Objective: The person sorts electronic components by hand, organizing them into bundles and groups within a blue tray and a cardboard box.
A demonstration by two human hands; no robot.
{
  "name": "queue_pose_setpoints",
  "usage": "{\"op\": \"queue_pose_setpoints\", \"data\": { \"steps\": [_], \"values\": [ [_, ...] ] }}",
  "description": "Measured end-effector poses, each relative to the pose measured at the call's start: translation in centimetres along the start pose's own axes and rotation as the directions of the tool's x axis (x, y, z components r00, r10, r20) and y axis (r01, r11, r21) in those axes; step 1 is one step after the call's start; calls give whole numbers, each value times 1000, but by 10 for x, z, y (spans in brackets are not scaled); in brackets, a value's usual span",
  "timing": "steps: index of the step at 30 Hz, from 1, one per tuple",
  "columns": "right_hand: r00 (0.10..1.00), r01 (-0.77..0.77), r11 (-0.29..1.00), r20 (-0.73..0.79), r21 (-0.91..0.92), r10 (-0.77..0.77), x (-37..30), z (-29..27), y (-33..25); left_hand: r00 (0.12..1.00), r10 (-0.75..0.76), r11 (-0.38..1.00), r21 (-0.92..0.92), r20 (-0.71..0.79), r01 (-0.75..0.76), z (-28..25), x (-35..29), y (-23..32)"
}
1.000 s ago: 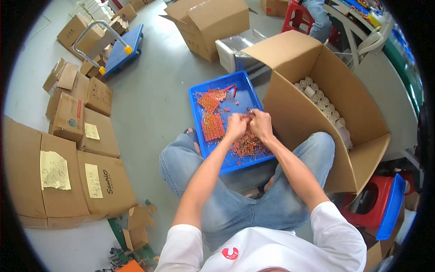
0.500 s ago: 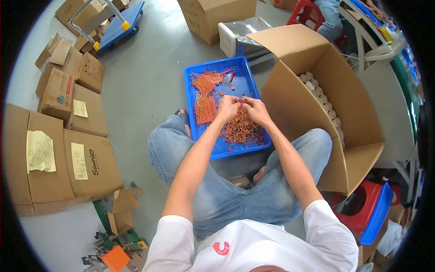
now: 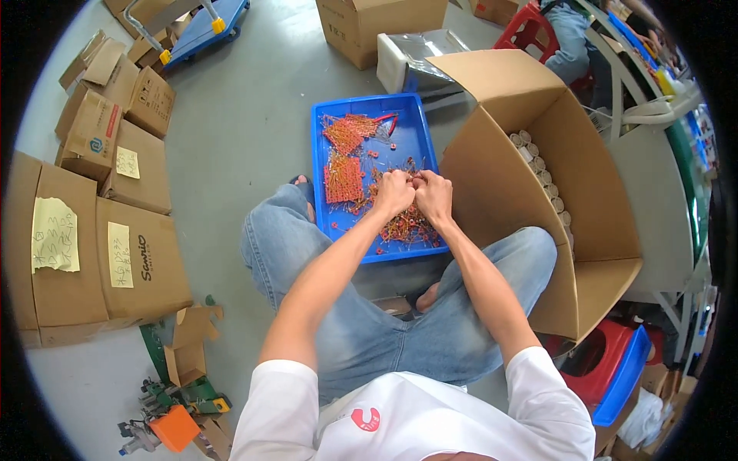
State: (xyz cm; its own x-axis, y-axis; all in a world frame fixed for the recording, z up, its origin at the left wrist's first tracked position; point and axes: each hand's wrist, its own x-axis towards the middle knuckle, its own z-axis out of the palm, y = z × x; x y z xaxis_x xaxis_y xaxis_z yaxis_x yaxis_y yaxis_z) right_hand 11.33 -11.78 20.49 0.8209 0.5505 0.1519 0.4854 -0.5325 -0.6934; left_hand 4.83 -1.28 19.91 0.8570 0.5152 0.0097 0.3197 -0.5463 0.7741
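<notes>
My left hand (image 3: 394, 192) and my right hand (image 3: 434, 196) meet over a blue plastic tray (image 3: 415, 134), fingers pinched together. Between the fingertips something small and reddish shows partly; the fingers hide its exact shape. Under and around the hands lies a tangled pile of small red parts with thin wire-like leads (image 3: 407, 229). Left of the hands, similar red parts sit joined in a neat block (image 3: 344, 183). A second, less even cluster (image 3: 346, 133) lies at the tray's far left. Beside that cluster is a red-handled tool (image 3: 392, 121), too small to tell its kind.
My crossed legs flank the tray's near side. A tall open carton (image 3: 530, 192) with rolled white items (image 3: 546, 177) stands close on the right. Stacked cartons (image 3: 146, 250) line the left. A blue trolley (image 3: 204, 34) is far left; a person sits on a red stool (image 3: 530, 31) far right.
Both hands have come slightly nearer to me and closer together, still pinching over the pile. The whole view has shifted a little.
</notes>
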Motion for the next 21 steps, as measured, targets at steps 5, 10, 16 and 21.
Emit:
{"op": "queue_pose_setpoints", "data": {
  "steps": [5,10,16,21],
  "values": [
    [1000,17,999,-24,44,-16,-1,14,12,966,-202,979,12,164,202,14,7,-22],
    [940,-139,976,288,-170,184,-4,27,46,943,-172,985,22,284,173,44,4,-90],
    [875,253,963,446,-95,-186,-27,30,15,809,-539,711,387,-236,587,29,25,-192],
    [819,257,964,545,-64,-182,-35,30,-22,649,-699,558,338,-300,758,33,54,-225]
  ]
}}
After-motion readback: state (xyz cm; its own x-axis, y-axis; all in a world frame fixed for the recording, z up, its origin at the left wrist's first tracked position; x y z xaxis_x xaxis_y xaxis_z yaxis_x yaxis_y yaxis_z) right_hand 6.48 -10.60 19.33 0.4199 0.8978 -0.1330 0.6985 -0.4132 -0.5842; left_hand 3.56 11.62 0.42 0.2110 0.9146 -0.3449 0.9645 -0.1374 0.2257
